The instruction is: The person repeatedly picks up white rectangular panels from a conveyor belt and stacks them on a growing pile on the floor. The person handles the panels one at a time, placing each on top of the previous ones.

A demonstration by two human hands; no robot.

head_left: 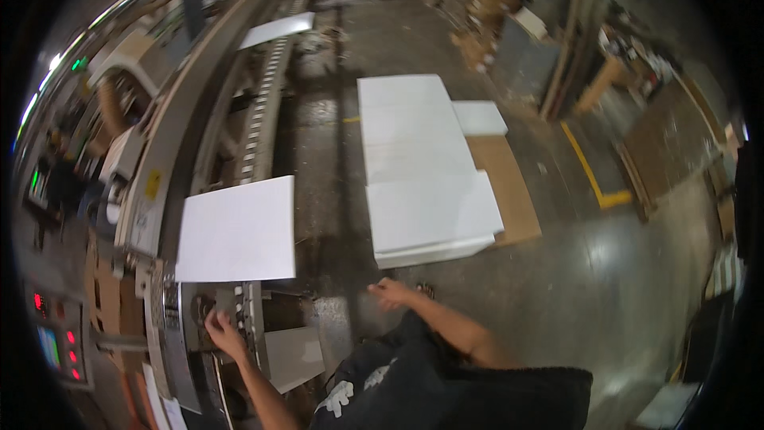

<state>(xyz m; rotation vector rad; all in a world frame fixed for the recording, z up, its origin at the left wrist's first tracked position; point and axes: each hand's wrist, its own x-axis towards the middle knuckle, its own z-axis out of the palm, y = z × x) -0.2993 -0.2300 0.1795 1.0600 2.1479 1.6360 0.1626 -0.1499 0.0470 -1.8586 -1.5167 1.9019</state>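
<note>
A large white board (237, 231) lies on the conveyor of a long machine at my left, its near edge overhanging the machine frame. My left hand (224, 333) is just short of that edge, over the conveyor rail, fingers apart and holding nothing. Further along the same line rest more white boards (277, 30). To the right, a stack of white boards (430, 211) stands on the floor in front of me. Near the stack's front-left corner hangs my right hand (390, 294), empty, its fingers loosely bent and apart. Neither hand touches a board.
A brown cardboard sheet (509, 191) sticks out from under the stack's right side, with a smaller white piece (480, 118) behind it. A control panel (60, 334) with red lights stands at lower left. Another white sheet (294, 357) lies low beside the conveyor. Yellow floor lines (585, 163) run at right.
</note>
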